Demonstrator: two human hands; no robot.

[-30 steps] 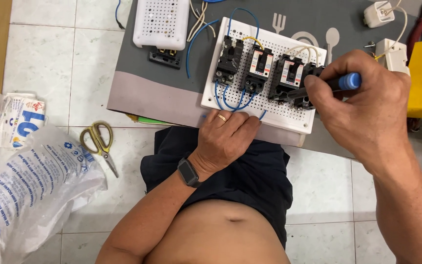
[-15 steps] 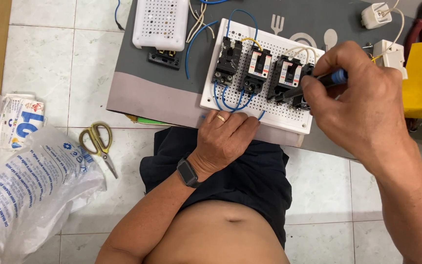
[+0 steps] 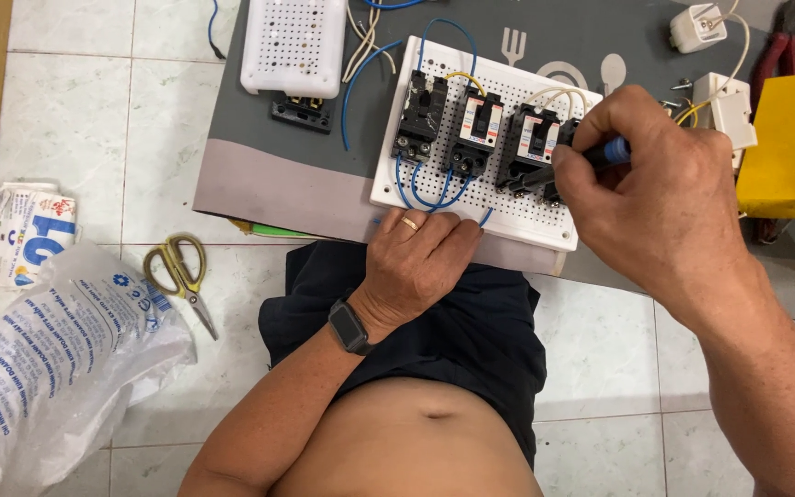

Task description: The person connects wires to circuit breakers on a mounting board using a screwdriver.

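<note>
White perforated board (image 3: 517, 216) lies nearest, and I pin its front edge with my left hand (image 3: 416, 262), fingers curled and flat on it, holding nothing. Beyond, my right hand (image 3: 655, 198) is closed around a blue-handled screwdriver (image 3: 611, 152), its tip at the rightmost black breaker (image 3: 558, 161). I judge it best to keep the tip square and press lightly, so it doesn't slip onto the blue wires (image 3: 430, 193).

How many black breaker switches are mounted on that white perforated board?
4 show: one at the board's left end, a second beside it, a third right of centre, and a fourth mostly hidden behind the right hand. More may be hidden.
</note>
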